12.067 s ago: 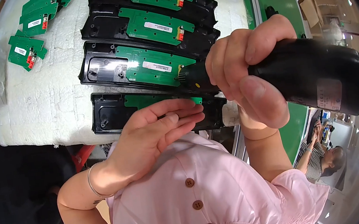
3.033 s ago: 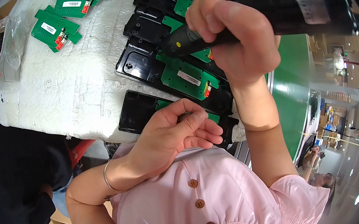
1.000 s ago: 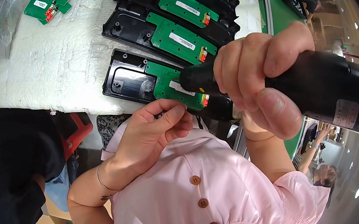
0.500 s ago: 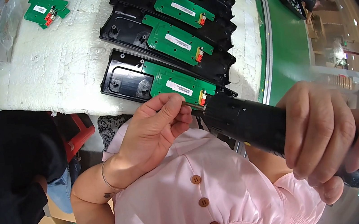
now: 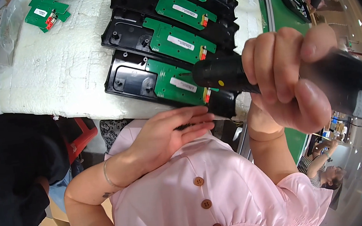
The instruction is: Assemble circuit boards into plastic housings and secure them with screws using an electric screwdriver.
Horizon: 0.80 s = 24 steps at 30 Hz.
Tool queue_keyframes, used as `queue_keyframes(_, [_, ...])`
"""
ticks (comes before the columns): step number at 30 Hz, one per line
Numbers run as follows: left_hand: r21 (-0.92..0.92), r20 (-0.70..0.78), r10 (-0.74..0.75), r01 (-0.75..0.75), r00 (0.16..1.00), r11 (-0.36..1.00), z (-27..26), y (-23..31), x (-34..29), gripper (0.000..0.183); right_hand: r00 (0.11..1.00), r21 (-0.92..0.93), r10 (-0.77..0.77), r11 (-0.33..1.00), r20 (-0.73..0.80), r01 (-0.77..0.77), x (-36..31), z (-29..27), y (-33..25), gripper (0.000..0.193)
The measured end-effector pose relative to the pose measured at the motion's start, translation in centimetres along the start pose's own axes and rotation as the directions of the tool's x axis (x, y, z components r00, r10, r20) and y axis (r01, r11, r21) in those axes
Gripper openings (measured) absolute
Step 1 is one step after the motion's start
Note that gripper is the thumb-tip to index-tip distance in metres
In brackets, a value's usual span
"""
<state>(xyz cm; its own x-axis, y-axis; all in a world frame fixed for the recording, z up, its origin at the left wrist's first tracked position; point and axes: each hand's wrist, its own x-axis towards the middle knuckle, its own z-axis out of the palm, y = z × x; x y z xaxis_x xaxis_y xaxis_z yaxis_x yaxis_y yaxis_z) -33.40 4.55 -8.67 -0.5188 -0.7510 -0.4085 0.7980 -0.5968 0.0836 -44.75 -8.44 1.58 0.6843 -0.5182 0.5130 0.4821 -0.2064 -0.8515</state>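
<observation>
My right hand (image 5: 282,67) is wrapped round a black electric screwdriver (image 5: 221,74) held on its side. Its thin bit points left, over the upper part of the nearest green circuit board (image 5: 163,81); I cannot tell whether the tip touches. This board sits in a black plastic shell (image 5: 133,79) and has a white label and a red-and-white connector (image 5: 207,95). Just below the shell's near edge is my left hand (image 5: 160,131), its fingers long and slightly cupped. Small dark pieces (image 5: 184,126), possibly screws, show in its palm.
Several more black shells (image 5: 122,29) with green boards lie in a row beyond, on a white foam-covered table (image 5: 65,64). Loose green boards (image 5: 42,13) lie far left near a clear plastic bag (image 5: 8,33). Another person (image 5: 323,169) is in the right background.
The screwdriver has swung up and away from my left fingers, its bit now over the nearest board. My left hand has stopped pinching at the bit, and its fingers have straightened.
</observation>
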Motion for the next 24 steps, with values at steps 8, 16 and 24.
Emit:
queue_keyframes(8, [0.07, 0.085, 0.025, -0.031, 0.996, 0.997, 1.0, 0.6, 1.1, 0.027, 0.982, -0.289, 0.097, 0.947, -0.16, -0.141, 1.2, 1.1, -0.5, 0.031])
queue_keyframes(16, [0.211, 0.073, 0.122, -0.135, 0.99, 0.968, 1.0, 1.1, -0.2, 0.011, 0.999, -0.115, 0.02, 0.993, -0.049, -0.026, 1.6, -0.4, 1.9, 0.029])
queue_keyframes(24, [0.016, 0.037, 0.182, -0.183, 0.983, 0.983, 0.4, 1.4, 0.0, 0.014, 0.996, -0.079, 0.085, 0.993, -0.036, -0.088, 2.3, -0.3, 2.5, 0.023])
